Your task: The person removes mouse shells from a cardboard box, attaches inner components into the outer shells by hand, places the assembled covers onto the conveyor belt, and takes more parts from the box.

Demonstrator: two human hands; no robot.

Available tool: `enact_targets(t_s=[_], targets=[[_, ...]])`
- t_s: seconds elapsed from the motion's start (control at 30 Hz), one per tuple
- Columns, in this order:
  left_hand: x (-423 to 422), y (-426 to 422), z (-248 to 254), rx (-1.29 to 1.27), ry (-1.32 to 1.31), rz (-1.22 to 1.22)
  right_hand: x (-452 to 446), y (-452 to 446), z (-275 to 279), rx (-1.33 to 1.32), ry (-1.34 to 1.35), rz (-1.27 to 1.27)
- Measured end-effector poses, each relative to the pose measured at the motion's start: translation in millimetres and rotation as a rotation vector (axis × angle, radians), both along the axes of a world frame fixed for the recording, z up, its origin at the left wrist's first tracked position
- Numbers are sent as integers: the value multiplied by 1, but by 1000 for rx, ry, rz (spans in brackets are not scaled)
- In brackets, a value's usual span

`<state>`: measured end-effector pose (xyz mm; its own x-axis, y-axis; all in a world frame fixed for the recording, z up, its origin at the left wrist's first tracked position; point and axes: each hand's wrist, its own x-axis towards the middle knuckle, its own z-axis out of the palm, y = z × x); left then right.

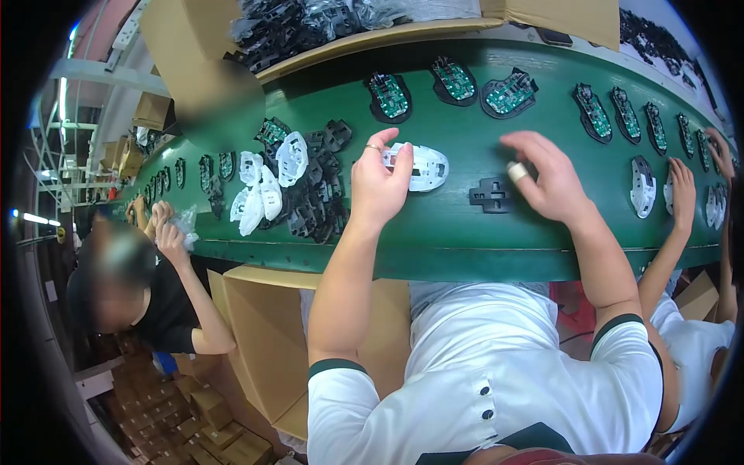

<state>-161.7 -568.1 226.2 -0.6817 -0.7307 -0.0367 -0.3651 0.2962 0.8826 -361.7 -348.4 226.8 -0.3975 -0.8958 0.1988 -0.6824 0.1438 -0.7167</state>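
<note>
- My left hand [380,182] pinches the white shell [430,168] at one end, seemingly leaving the rest exposed.
- Shell: between the table's [434,232] near and far edges.
- My right hand [549,180]: empty, spread beside the black part [490,195].

I counted three circuit-board units [388,98] straight ahead, five farther right, one white shell [431,168] in the left hand [380,183] and at least four in the heap [311,217].
</note>
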Motion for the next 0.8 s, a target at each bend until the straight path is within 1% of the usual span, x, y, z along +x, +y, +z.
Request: enact_targets(t_s=[0.03,0.07,0.13,0.17,0.23,0.33,0.4,0.5,0.6,0.63,0.8], targets=[[0,4,2,8,28,16,6,0,8,30,-36,55],[0,6,2,17,56,31,10,0,0,0,150,144],[1,6,-2,85,201,-14,22,0,4,220,167,242],[1,6,-4,120,272,-39,21,0,1,178,196,266],[3,8,0,205,183,-135,16,-2,-8,95,260,317],[8,2,3,276,99,-201,10,-3,-14,17,338,242],[9,-3,4,295,56,-238,15,-3,-10,5,290,178],[7,3,3,331,154,-184,26,-8,-7,49,259,108],[12,9,12,264,181,-295,28,-9,-11,110,222,96],[12,9,4,243,249,-294,27,-9,-13,128,206,99],[11,13,11,262,189,-172,19,-14,-21,36,215,122]])
